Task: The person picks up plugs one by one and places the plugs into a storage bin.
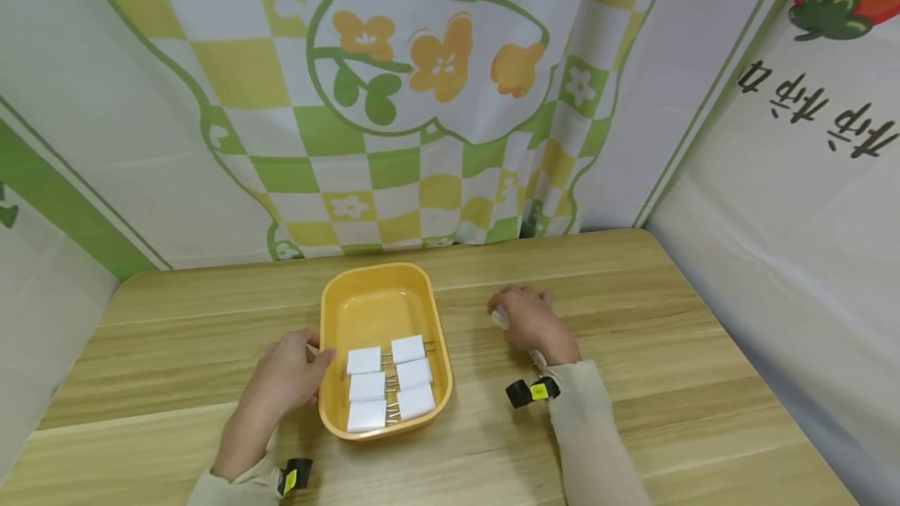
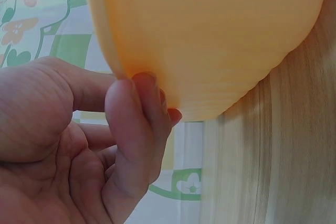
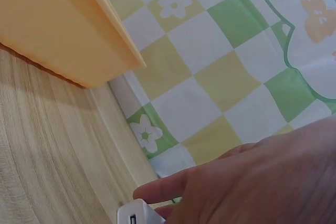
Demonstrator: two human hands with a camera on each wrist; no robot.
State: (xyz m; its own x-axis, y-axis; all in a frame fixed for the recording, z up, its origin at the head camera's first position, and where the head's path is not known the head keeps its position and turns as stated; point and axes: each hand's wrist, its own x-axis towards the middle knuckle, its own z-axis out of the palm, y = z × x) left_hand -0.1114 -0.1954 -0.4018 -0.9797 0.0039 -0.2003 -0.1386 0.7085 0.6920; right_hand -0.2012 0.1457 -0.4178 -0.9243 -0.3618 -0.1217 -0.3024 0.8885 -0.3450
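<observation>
A yellow plastic tray [image 1: 376,318] sits on the table, with several white plug chargers [image 1: 367,386] laid in two columns in its near half, metal prongs facing inward. My left hand [image 1: 284,377] pinches the tray's left rim; in the left wrist view its fingertips [image 2: 144,85] press the outer wall and the thumb passes behind the rim. To the right of the tray, my right hand [image 1: 530,322] bends over a white charger [image 1: 500,317] and grips it at the fingers. That charger's end with a USB slot [image 3: 131,216] shows in the right wrist view; the rest is covered by the hand.
Another small white piece [image 1: 537,358] shows beside the right wrist, mostly hidden under it. The wood-grain table [image 1: 654,311] meets a patterned curtain [image 1: 436,201] at its back edge. White cloth sides [image 1: 794,201] stand at right and left.
</observation>
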